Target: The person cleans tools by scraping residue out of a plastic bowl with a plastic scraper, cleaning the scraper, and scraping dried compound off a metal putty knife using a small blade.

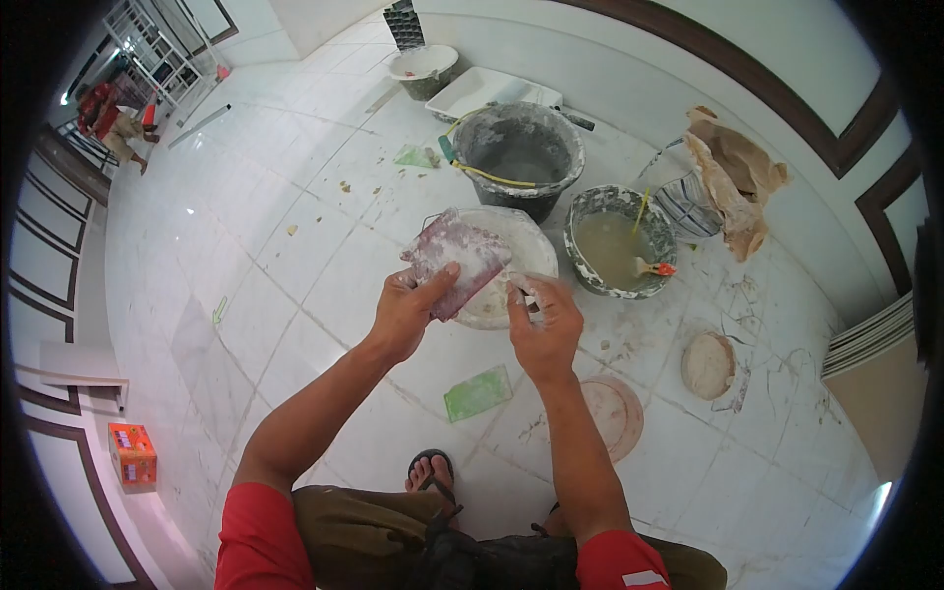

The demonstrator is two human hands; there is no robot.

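Observation:
My left hand [408,310] grips a purplish-red flat piece [457,258] smeared with white powder or paste, its thumb lying on the upper face. It looks like a flexible spreader, but its exact kind is unclear. Just right of it, my right hand [546,324] is closed with its fingers curled and white-stained; whatever is in the fingers, if anything, I cannot make out. Below both hands is a round whitish lid or basin [531,251], partly hidden by the held piece. A green flat piece [478,393] lies on the floor nearer my feet.
Beyond stand a dark bucket [521,147] and a tub of cloudy liquid [612,241] with a brush [654,267]. A white tray [487,90], a basin [423,67], a torn paper bag [737,172] and a powder-filled container [708,365] are around. Another person [113,123] is far left.

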